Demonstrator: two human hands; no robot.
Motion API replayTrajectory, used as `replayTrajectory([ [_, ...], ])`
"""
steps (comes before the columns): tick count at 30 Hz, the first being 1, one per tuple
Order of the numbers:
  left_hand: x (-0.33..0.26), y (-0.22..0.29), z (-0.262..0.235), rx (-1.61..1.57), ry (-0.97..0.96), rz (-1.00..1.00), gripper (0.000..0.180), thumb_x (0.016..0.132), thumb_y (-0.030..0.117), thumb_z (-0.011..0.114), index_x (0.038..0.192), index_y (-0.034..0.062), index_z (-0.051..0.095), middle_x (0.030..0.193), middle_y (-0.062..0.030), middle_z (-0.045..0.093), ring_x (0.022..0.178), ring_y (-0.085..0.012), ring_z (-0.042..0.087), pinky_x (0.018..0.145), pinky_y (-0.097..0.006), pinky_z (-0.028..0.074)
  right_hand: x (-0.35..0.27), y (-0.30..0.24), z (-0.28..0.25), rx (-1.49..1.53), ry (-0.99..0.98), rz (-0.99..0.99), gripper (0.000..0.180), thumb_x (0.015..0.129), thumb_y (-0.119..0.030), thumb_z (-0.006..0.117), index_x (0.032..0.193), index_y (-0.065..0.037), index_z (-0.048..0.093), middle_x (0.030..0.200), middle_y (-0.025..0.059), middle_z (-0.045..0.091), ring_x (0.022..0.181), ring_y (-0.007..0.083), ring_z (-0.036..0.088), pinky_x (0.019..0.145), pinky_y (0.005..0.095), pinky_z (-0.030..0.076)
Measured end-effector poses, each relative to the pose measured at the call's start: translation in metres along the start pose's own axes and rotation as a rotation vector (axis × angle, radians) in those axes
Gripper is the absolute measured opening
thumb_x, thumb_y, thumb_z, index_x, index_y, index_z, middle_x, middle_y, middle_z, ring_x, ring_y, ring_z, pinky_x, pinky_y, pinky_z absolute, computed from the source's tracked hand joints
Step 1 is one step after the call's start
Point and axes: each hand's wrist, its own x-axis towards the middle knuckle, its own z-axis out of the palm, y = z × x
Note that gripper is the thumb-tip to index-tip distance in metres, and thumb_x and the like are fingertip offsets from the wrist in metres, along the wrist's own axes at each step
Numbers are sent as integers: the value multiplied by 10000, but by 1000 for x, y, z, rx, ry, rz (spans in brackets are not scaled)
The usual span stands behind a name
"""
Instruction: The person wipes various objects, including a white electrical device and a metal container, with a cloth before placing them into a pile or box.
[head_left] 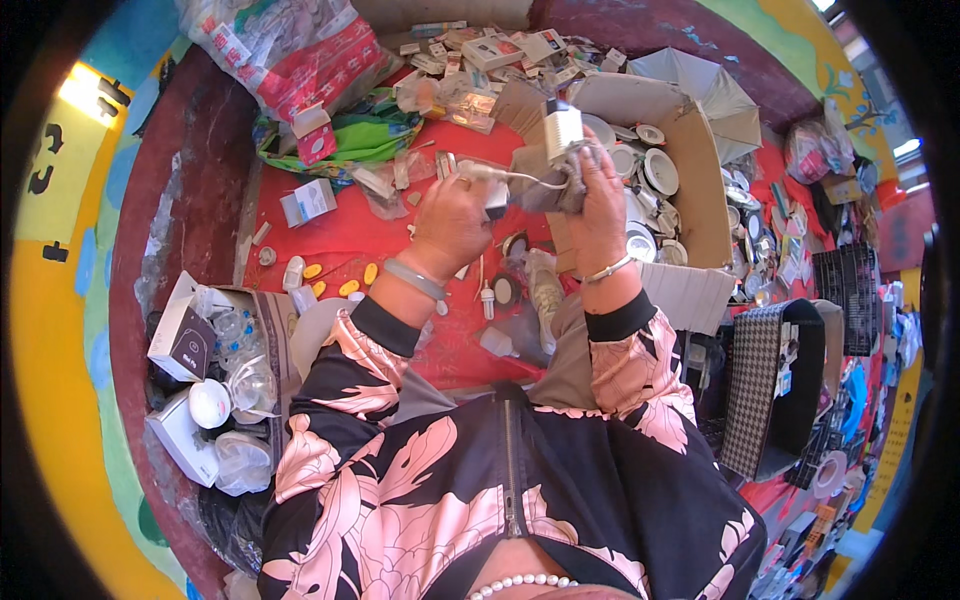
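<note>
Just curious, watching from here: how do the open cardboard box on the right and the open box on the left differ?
The cardboard box is plain brown and larger; the left box is smaller with patterned flaps. The cardboard box holds flat round white fittings; the left box holds clear plastic-wrapped pieces. Both stand open on the red cloth.

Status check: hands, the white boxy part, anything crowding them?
Right hand grips grey cloth around white boxy part. Left hand holds its thin white cable. Open cardboard box close beside.
</note>
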Motion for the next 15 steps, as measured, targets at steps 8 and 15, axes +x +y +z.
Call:
replayTrajectory([
  [8, 6, -49, -6, -82, -152, -554, 141, 784, 111, 597, 915, 57, 589, 817, -131, 634, 740, -287, 621, 636, -401, 493, 15, -31, -20, 168, -83, -16, 396, 901, -59, 443, 1293, -27, 397, 1198, 104, 522, 1070, 214, 531, 903, 353, 456],
  [15, 25, -28, -25, -1708, 69, -857, 206, 782, 114, 660, 937, 7, 576, 840, -96, 631, 818, -194, 642, 675, -279, 525, 0, -21, 1, -242, -237, 157, 576, 763, 9, 632, 1293, -30, 410, 1146, 66, 528, 985, 151, 548, 858, 263, 453],
])
